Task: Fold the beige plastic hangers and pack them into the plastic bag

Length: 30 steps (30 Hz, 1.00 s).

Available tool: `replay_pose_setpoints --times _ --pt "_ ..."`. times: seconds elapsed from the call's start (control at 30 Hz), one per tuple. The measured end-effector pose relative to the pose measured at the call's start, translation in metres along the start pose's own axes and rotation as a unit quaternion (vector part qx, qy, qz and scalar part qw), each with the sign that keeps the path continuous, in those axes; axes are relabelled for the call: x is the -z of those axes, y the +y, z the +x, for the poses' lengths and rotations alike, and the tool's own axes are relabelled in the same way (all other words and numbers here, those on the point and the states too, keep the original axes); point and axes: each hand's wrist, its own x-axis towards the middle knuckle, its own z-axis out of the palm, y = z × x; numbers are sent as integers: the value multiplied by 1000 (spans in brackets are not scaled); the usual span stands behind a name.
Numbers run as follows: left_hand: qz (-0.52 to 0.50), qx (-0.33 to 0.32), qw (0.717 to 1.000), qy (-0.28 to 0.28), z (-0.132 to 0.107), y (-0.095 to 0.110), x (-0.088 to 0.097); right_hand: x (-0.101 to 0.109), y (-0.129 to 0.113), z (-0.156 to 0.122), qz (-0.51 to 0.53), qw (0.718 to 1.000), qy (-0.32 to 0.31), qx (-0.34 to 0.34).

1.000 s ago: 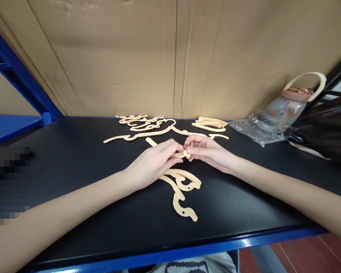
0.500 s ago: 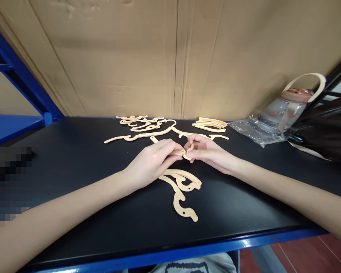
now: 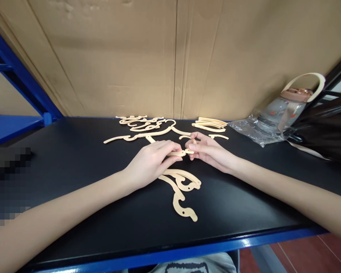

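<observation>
My left hand [image 3: 159, 159] is closed on a cream hanger arm [image 3: 176, 153], whose holed end sticks out past my fingertips. Between the thumb and fingers of my right hand [image 3: 206, 149] is a small curved hanger hook [image 3: 190, 151]. Its end is right by the holed end of the arm; whether they are joined I cannot tell. Below my hands lie loose hanger pieces, one a curved arm [image 3: 184, 173], another a piece with a notched, holed end [image 3: 182, 208]. Behind my hands rests a spread hanger [image 3: 153, 133] with its hook up, partly hidden by my right hand.
At the back left is a pile of hooked hanger pieces [image 3: 142, 123]; at the back right, a stack of hanger arms [image 3: 210, 123]. A clear bottle [image 3: 284, 110] with a handle leans on the right beside a plastic bag [image 3: 252, 129]. Cardboard [image 3: 116, 57] walls the table's back.
My right hand has turned the hook, which now lies flatter, and its fingers have shifted slightly right. My left hand keeps the hanger arm almost still.
</observation>
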Motion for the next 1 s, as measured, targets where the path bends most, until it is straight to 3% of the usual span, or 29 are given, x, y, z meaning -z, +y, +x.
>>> replay_pose_setpoints --times 1.0 --pt "-51 73 995 -46 -2 0 -2 8 3 2 -28 1000 1 -6"
